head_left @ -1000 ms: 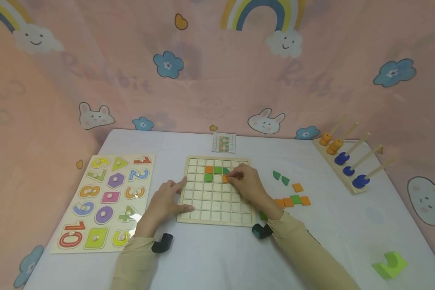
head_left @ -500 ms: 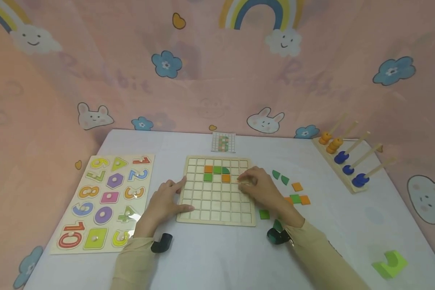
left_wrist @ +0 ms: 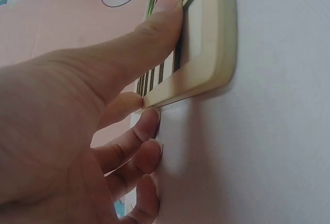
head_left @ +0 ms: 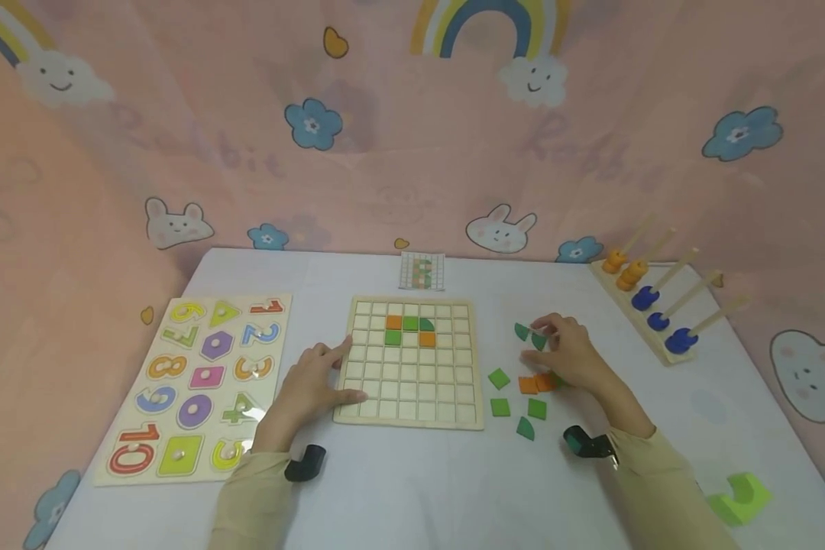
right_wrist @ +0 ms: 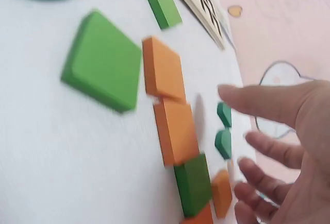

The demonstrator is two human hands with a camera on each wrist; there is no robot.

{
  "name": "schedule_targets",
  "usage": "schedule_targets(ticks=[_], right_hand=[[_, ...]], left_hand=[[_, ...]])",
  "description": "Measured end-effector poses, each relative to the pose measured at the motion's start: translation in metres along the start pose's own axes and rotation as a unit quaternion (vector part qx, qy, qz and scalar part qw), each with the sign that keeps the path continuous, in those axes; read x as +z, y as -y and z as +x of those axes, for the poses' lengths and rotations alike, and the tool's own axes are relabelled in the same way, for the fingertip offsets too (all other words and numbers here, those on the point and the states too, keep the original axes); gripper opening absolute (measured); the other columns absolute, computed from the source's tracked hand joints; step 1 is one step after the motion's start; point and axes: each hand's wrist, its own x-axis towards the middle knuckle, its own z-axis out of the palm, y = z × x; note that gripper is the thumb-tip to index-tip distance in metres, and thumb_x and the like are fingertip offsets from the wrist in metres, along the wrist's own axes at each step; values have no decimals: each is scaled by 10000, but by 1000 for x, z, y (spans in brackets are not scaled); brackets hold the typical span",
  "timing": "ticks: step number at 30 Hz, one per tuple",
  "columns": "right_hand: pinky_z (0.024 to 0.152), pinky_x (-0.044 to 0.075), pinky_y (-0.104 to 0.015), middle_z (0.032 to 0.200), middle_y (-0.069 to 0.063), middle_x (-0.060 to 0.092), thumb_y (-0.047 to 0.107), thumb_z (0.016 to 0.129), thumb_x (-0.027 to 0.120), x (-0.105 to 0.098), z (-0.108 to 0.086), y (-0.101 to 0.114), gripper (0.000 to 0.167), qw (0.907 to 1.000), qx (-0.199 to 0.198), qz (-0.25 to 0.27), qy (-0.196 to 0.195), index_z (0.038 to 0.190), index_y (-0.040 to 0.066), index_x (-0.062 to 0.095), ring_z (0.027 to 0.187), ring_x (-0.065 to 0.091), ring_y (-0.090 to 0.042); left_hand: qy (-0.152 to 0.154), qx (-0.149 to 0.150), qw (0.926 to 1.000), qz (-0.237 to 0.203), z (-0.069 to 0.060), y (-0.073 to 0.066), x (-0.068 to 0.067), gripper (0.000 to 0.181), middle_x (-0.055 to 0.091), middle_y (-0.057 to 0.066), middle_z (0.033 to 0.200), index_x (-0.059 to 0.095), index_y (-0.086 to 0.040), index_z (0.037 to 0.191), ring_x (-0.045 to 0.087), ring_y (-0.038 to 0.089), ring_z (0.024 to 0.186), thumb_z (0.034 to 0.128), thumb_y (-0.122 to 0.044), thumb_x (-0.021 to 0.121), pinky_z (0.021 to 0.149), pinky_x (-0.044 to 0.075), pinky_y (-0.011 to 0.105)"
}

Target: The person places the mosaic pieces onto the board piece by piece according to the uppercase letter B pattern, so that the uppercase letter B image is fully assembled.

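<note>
A: Where is the pale wooden square grid board?

B: Mid-table, with a small printed card between it and the far edge of the white-covered table.

A: And the left hand?

B: At the board's left edge. The thumb lies on top towards the near left corner, the forefinger touches the side, and the two are spread wide.

A: What sits in the grid?

B: Towards its far edge, a row: an orange square tile, a green square tile and a dark green quarter-circle tile. One row nearer are a second green square and a second orange square.

A: The right hand?

B: Well past the board's right edge. Thumb and forefinger are parted, a loose dark green quarter-circle between them in the head view. I can't tell whether either touches it.

A: Anything nearby?

B: Three loose green squares and two loose orange squares lie between board and hand. A wooden abacus with orange and blue beads stands by the table's far right corner; a wooden number-and-shape puzzle lies along the left edge.
</note>
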Motion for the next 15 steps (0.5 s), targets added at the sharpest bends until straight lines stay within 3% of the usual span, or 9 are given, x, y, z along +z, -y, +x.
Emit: schedule_targets(ticks=[5,10,15], right_hand=[[1019,470,-613,1377,-347,425,245,971,759,-16,0,-20,671,9962,845,-226,-13,1458,-62,414,1207,416,-487],[968,504,-569,1301,-345,498,215,991,720,-26,-4,-24,575,9865,1618,-261,-12,1393,-94,449,1112,513,-461],[903,520,-505,1158,-294,591,188,1002,703,-29,-6,-22,446,9817,1886,-266,50,1293,-105,534,1019,550,-406]], left_hand=[[-6,2,10000,-22,-1,1,0,1049,550,54,1098,414,-168,1640,450,234,999,767,-399,948,822,379,375],[-11,29,10000,-40,-1,2,1,1048,550,52,1099,409,-171,1643,448,230,996,772,-403,944,818,373,369],[12,-20,10000,-17,0,2,2,1052,559,56,1113,407,-176,1644,453,234,1004,770,-404,945,825,384,376]])
